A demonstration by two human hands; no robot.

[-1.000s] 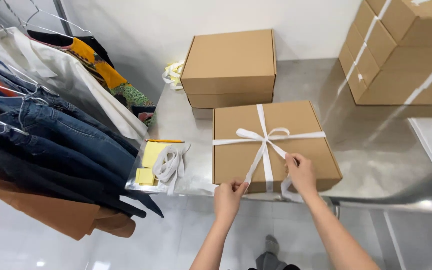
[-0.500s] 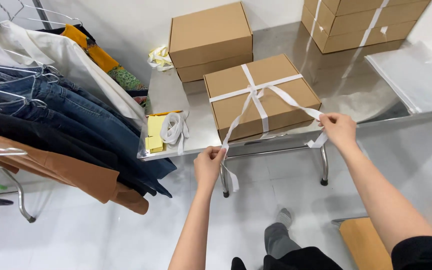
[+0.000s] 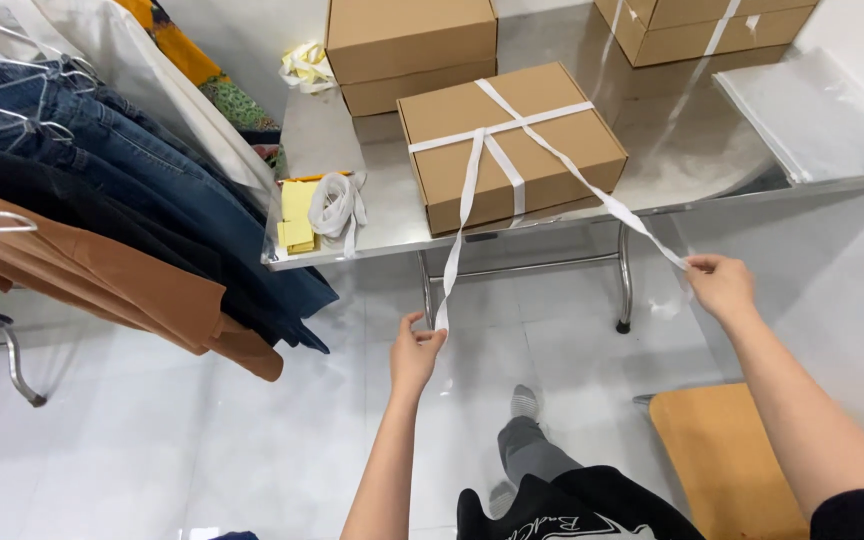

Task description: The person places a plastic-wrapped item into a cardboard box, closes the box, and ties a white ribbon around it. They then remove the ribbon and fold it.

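A brown cardboard box [image 3: 542, 160] lies near the front edge of a steel table [image 3: 372, 215], wrapped crosswise with white ribbon [image 3: 472, 170]. Two long ribbon ends run off the box toward me. My left hand [image 3: 415, 350] pinches one end, stretched straight down over the box's front. My right hand [image 3: 722, 285] pinches the other end, pulled out to the right and away from the table. Both ends look taut.
A second closed brown box [image 3: 407, 45] stands behind the first, more stacked boxes [image 3: 702, 25] at the back right. Yellow cards [image 3: 297, 210] and a ribbon bundle [image 3: 334, 205] lie at the table's left. Clothes hang on a rack [image 3: 82, 190] left. A wooden stool [image 3: 722, 450] is below right.
The bow on the box has come apart. Both hands have drawn back from the box, pulling the ribbon ends out long, the right hand further right.
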